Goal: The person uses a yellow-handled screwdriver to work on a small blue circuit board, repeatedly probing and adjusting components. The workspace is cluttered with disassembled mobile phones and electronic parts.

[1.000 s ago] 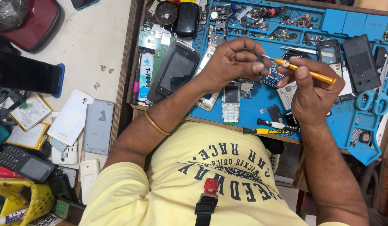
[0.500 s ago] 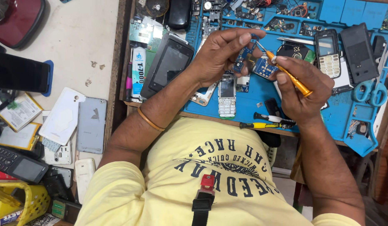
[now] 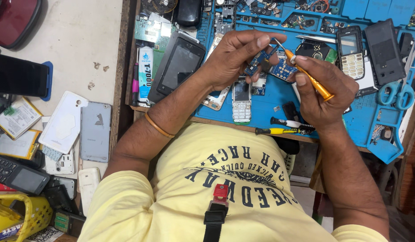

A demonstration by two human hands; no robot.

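My left hand [image 3: 236, 56] pinches a small blue circuit board [image 3: 257, 61] between thumb and fingers, held above the blue work mat [image 3: 265, 101]. My right hand [image 3: 326, 92] grips an orange-handled screwdriver [image 3: 308, 76], its metal tip touching the upper end of the board near my left fingertips. A second blue board piece with round contacts [image 3: 284, 70] lies just under the tool. A small silver keypad phone [image 3: 241, 101] rests on the mat below my left hand.
A black smartphone [image 3: 177, 65] lies left of my hand. Another keypad phone [image 3: 351, 51], a black back cover [image 3: 384, 51] and blue scissors [image 3: 395, 92] lie at the right. Two screwdrivers [image 3: 283, 127] lie at the mat's near edge. Phone covers and batteries [image 3: 77, 130] fill the left table.
Both hands stay together over the mat; the screwdriver has swung from lying nearly flat to pointing up-left into the board. My left fingers have regripped the board.
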